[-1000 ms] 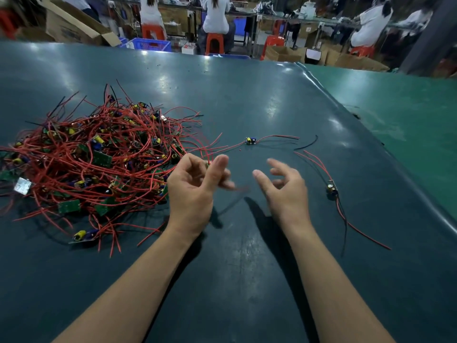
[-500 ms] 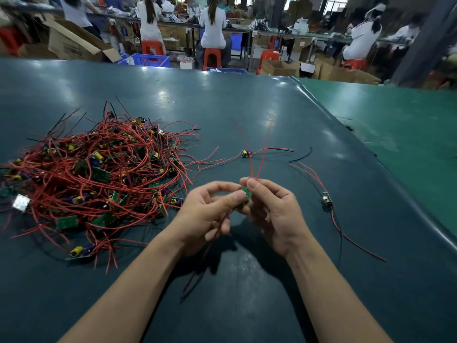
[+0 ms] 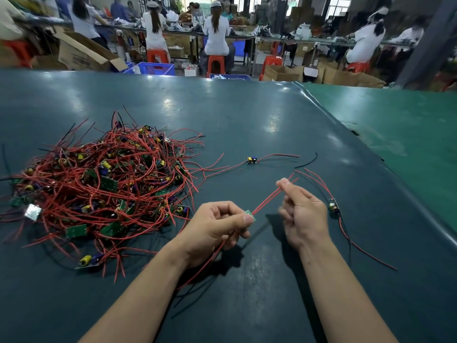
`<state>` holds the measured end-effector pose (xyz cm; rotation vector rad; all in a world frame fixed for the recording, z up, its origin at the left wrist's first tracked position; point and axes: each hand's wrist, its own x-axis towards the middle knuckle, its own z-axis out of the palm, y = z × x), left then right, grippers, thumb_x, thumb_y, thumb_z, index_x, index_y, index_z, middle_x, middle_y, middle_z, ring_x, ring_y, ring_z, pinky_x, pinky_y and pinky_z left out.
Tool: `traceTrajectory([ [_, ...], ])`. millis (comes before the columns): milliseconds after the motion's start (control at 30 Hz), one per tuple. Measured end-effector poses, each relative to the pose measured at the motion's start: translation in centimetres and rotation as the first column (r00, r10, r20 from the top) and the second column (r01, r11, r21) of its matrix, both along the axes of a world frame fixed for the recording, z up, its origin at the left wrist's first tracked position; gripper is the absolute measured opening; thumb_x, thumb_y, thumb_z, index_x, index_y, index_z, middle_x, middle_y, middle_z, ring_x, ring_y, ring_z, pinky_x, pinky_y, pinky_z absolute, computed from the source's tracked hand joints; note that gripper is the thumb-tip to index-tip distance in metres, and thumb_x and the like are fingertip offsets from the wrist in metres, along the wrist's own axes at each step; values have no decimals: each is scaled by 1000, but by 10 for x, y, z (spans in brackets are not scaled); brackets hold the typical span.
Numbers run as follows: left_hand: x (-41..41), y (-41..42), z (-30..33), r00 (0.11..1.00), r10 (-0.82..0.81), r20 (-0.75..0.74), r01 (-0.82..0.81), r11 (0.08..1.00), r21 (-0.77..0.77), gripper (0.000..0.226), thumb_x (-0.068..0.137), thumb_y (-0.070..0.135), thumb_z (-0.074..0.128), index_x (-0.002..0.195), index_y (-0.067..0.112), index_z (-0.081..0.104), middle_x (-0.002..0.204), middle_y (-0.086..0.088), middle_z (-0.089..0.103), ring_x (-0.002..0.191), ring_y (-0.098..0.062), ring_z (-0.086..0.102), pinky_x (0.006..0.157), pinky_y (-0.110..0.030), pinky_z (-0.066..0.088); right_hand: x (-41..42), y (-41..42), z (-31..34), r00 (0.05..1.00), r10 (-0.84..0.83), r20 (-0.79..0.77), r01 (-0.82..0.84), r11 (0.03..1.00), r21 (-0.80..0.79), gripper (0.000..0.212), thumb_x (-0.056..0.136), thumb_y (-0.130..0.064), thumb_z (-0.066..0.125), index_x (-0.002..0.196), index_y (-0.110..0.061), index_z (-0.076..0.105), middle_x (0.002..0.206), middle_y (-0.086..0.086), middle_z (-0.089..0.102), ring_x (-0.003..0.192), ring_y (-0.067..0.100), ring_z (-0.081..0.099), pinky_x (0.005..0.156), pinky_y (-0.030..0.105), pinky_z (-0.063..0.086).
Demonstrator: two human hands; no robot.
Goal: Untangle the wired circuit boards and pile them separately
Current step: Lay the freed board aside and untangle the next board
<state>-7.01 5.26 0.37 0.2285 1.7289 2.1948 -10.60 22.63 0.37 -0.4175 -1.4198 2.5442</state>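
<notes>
Left hand (image 3: 217, 226) pinches a small green board (image 3: 249, 215) near the bench's front edge while the right hand (image 3: 303, 214) pinches its 2 red leads (image 3: 272, 194), and yanking hard could probably rip them off the solder joints.

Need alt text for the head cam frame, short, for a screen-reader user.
A person's left hand pinches a small green circuit board while the right hand pinches its two red wires and holds them out straight. A tangled pile of red-wired boards lies to the left on the dark green table; two separated boards lie apart beyond and to the right.
</notes>
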Motion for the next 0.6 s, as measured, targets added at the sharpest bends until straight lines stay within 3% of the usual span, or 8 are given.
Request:
traceTrajectory([
  [167, 0, -1, -1, 999, -27, -29, 27, 1000, 6, 12, 70, 17, 76, 63, 17, 66, 58, -11, 63, 41, -12, 45, 39, -17, 33, -6, 6, -3, 992, -124, 7, 125, 990, -67, 15, 90, -4, 66, 74, -3, 66, 51, -5, 54, 35, 2, 29, 34, 15, 21],
  [267, 0, -3, -4, 999, -26, -42, 28, 999, 42, 21, 72, 6, 80, 61, 17, 66, 55, -8, 60, 43, -11, 53, 39, -16, 33, -10, 12, -3, 970, -241, 23, 242, 965, -99, 20, 90, -7, 68, 70, -8, 65, 54, -4, 54, 35, 3, 28, 35, 16, 21],
  [367, -2, -2, -4, 996, 90, -14, -87, 987, 136, 14, 74, 10, 77, 66, 16, 67, 60, -9, 64, 39, -10, 48, 38, -15, 34, -14, 24, 0, 949, -314, -22, 311, 946, -90, 22, 92, -8, 65, 71, -10, 62, 66, 2, 59, 38, 3, 33, 36, 16, 22],
  [433, -8, 1, -4, 974, 224, 30, -225, 948, 224, 10, 75, 18, 72, 80, 11, 68, 69, -10, 69, 40, -10, 46, 39, -17, 36, -9, 19, 0, 978, -201, -55, 203, 979, 21, 24, 95, -15, 63, 71, -11, 62, 60, -1, 52, 37, 4, 31, 36, 16, 21],
  [500, -13, 4, -4, 948, 317, 44, -317, 913, 257, 18, 76, 21, 67, 89, 8, 67, 74, -9, 70, 40, -9, 46, 40, -18, 37, 0, 5, -2, 999, 54, -8, -52, 985, 164, 29, 94, -31, 62, 73, -12, 66, 53, -3, 45, 35, 5, 30, 36, 13, 20],
  [600, -12, 7, -8, 941, 338, -26, -329, 929, 168, 18, 75, 23, 68, 89, 11, 72, 64, -5, 64, 40, -10, 44, 40, -17, 37, 16, -10, -3, 874, 467, 137, -481, 786, 389, 39, 76, -54, 67, 69, -16, 73, 52, -5, 52, 35, 7, 34, 36, 14, 24],
])
